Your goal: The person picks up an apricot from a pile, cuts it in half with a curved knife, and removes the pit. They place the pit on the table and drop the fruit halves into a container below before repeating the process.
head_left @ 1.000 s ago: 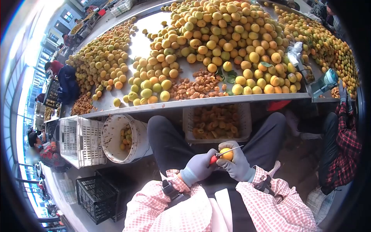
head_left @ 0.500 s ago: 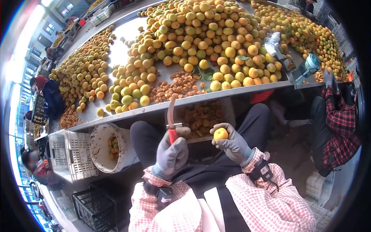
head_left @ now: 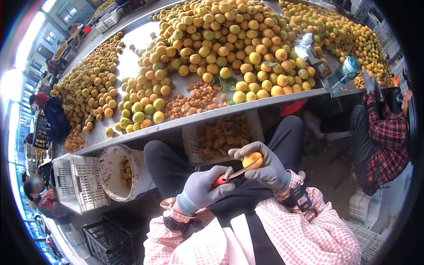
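Apricot-like fruit lies heaped over the long metal table in front of me, mostly yellow and orange, greener near the front edge. My left hand is closed around the red handle of a knife. My right hand grips a single yellow-orange fruit between thumb and fingers, above my lap and off the table. The blade lies across that fruit; I cannot tell whether it has cut in.

Brown pits are spread near the table's edge, with green leaves beside them. Farther right sit a white plastic bag and a teal-topped bottle, leaning. Below the table, a pale crate holds split orange pieces. To my left stand a soiled white bucket with fruit inside, white crates and a black crate. On my right sits a person in a red checked shirt; windows line the far wall.
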`<move>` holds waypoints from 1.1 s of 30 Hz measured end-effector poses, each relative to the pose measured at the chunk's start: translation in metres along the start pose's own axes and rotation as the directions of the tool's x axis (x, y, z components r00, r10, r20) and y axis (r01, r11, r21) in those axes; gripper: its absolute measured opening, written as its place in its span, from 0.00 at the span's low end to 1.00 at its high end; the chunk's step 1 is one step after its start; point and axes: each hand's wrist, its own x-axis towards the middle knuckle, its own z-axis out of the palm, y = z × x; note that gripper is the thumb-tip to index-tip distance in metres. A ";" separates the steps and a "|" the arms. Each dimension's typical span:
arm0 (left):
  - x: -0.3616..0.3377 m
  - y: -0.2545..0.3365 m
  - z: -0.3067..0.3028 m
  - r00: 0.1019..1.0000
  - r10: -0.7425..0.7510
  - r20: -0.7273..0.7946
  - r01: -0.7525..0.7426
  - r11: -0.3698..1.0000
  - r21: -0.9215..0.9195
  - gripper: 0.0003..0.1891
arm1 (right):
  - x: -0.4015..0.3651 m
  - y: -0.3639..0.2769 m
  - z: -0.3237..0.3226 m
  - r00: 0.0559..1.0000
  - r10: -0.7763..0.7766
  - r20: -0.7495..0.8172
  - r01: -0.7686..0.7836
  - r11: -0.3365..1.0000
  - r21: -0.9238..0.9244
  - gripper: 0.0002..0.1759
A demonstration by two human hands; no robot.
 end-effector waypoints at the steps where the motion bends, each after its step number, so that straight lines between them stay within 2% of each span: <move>1: -0.004 -0.005 0.000 0.999 0.000 0.036 -0.003 0.997 0.075 0.17 | -0.001 0.001 0.003 1.000 0.002 0.001 -0.002 1.000 0.002 0.27; 2: -0.006 -0.008 0.000 0.997 -0.003 0.072 -0.008 0.989 0.150 0.17 | -0.001 0.001 0.006 1.000 0.001 0.014 -0.001 1.000 0.026 0.27; 4: -0.010 -0.009 0.001 0.997 -0.033 0.076 0.022 0.990 0.142 0.18 | -0.001 0.007 0.012 1.000 0.001 0.027 -0.002 0.999 0.053 0.27; 6: -0.013 -0.010 0.001 0.994 -0.040 0.101 0.027 0.992 0.120 0.18 | -0.001 0.013 0.018 0.999 -0.023 0.034 0.017 0.984 0.180 0.27; 13: -0.021 -0.011 0.016 0.990 -0.120 0.074 0.110 0.985 0.129 0.19 | 0.003 0.027 0.013 0.995 -0.067 0.072 0.049 0.973 0.224 0.27; 16: -0.022 -0.014 0.024 0.985 -0.164 0.061 0.161 0.985 0.059 0.17 | 0.003 0.029 0.018 0.997 -0.076 0.029 0.066 0.960 0.271 0.28; 22: -0.021 -0.019 0.027 0.976 -0.211 0.062 0.198 0.966 0.167 0.15 | 0.003 0.030 0.017 0.995 -0.065 0.069 0.049 0.976 0.213 0.27; 25: -0.021 -0.024 0.032 0.972 -0.229 0.058 0.217 0.964 0.155 0.15 | -0.001 0.026 0.023 1.000 0.026 0.010 -0.028 0.964 0.264 0.26; 27: -0.022 -0.031 0.038 0.976 -0.214 0.050 0.212 0.977 0.037 0.14 | -0.001 0.025 0.026 0.999 0.037 -0.003 -0.035 0.965 0.261 0.27; 29: -0.021 -0.030 0.038 0.972 -0.229 0.057 0.227 0.973 0.041 0.13 | -0.001 0.025 0.025 0.999 0.047 -0.018 -0.041 0.965 0.259 0.28; 31: -0.018 -0.029 0.036 0.968 -0.244 0.060 0.241 0.969 0.049 0.12 | 0.000 0.027 0.021 0.999 0.006 0.039 -0.014 0.977 0.215 0.25; 33: -0.015 -0.029 0.035 0.957 -0.282 0.061 0.265 0.942 0.207 0.10 | 0.001 0.028 0.021 0.999 -0.015 0.032 0.009 0.984 0.177 0.24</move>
